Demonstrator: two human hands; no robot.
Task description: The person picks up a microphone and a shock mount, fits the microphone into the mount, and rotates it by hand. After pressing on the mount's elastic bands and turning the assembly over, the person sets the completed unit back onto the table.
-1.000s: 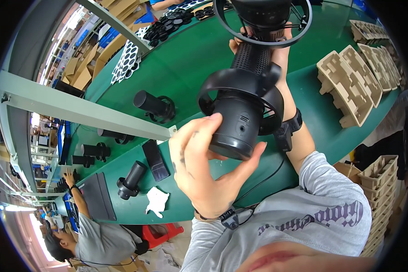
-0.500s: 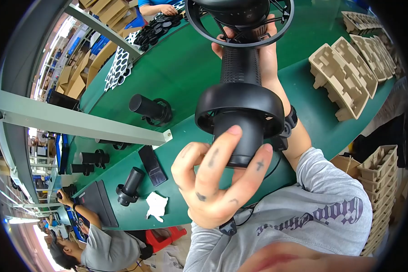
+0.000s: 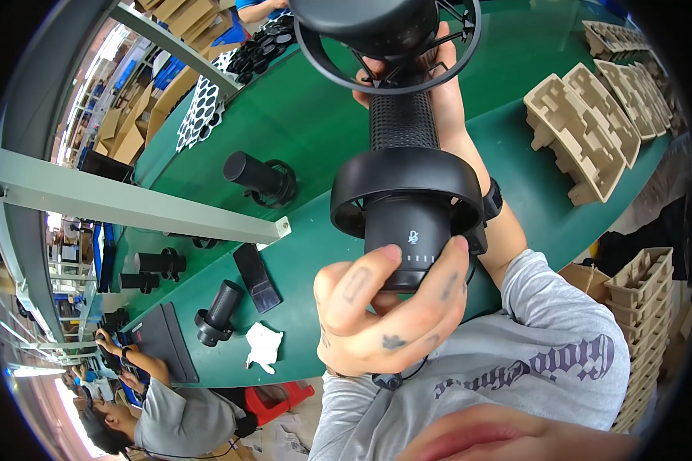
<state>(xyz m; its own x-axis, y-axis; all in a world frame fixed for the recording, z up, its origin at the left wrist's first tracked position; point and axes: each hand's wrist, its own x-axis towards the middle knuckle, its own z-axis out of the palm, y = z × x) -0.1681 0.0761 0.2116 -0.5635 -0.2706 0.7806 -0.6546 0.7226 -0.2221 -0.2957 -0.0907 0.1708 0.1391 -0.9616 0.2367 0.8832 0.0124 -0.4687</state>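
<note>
One black cylindrical microphone (image 3: 392, 215), with perforated grille (image 3: 404, 119), broad black collar (image 3: 400, 169) and smooth lower body bearing pale markings: held in both hands above the green table (image 3: 315, 138). Handling, as judged: stiff, moderately heavy, its smooth lower body likely slippery, its grille and thin spokes easily marked; best taken by the smooth body and the narrow part beyond the grille. Left hand (image 3: 388, 326): fingers curled, moderately parted, two tips on the smooth body near its end. Right hand (image 3: 447, 92): fingers closed about the far narrow part, partly hidden, beneath a black spoked hoop with a rounded dark body (image 3: 361, 31); whether this joins the microphone cannot be told. Nearby on the table: a flat black rectangular slab (image 3: 257, 276), one crumpled white cloth (image 3: 264, 346), and a smaller-looking black cylinder with collar (image 3: 223, 306).
</note>
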